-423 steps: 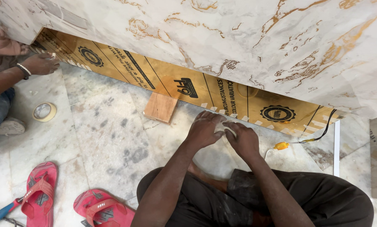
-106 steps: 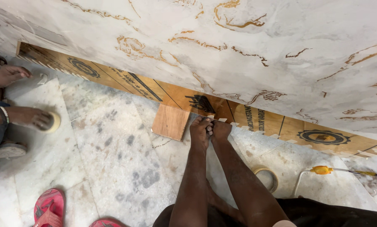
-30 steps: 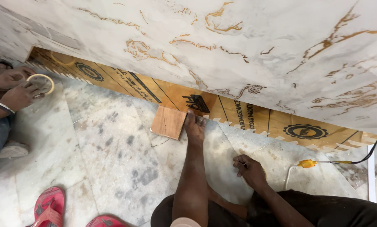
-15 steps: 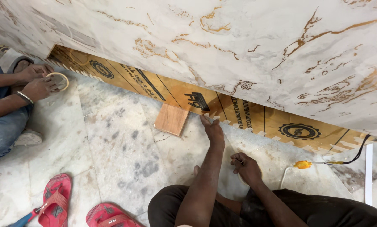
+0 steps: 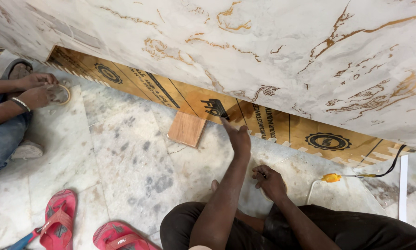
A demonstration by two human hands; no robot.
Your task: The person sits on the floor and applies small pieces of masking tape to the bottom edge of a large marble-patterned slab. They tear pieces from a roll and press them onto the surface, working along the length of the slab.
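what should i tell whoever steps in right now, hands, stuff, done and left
Left hand: stretched forward, fingertips at the brown plywood strip under the marble-look panel; nothing visibly gripped.
Right hand: low on the floor, curled, what it holds is too small to tell.
Small wooden block: leaning at the strip, left of the left hand.
Orange plug and cable: on the floor to the right.
Co-worker's hands: far left, on a tape roll.
Done: panel stands above the strip.
Left: strip uncovered.
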